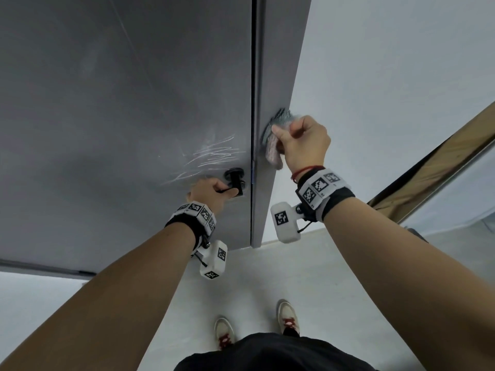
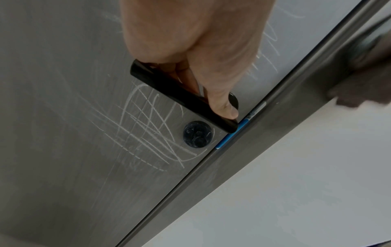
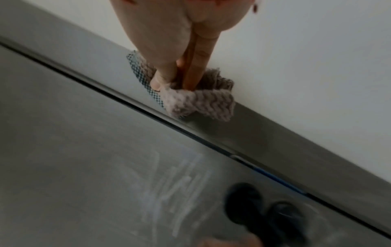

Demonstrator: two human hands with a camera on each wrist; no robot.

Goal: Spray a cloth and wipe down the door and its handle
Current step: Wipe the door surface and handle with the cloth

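A grey door (image 1: 120, 103) fills the left of the head view, with white scribble marks (image 1: 211, 153) above its black lever handle (image 1: 235, 180). My left hand (image 1: 211, 194) grips that handle (image 2: 180, 97), fingers curled round the bar and thumb (image 2: 224, 107) on top. A round black lock (image 2: 197, 134) sits below it. My right hand (image 1: 302, 141) holds a bunched grey and pink cloth (image 1: 274, 135) and presses it against the grey door frame (image 1: 273, 76), above handle height. The right wrist view shows the cloth (image 3: 196, 98) pinched between the fingers (image 3: 167, 73).
A white wall (image 1: 401, 76) runs right of the frame. A wooden rail with a dark edge (image 1: 439, 167) slants across the right side. Pale floor (image 1: 267, 277) lies below, with my two shoes (image 1: 223, 332) close to the door. A blue strip (image 2: 229, 137) marks the door edge.
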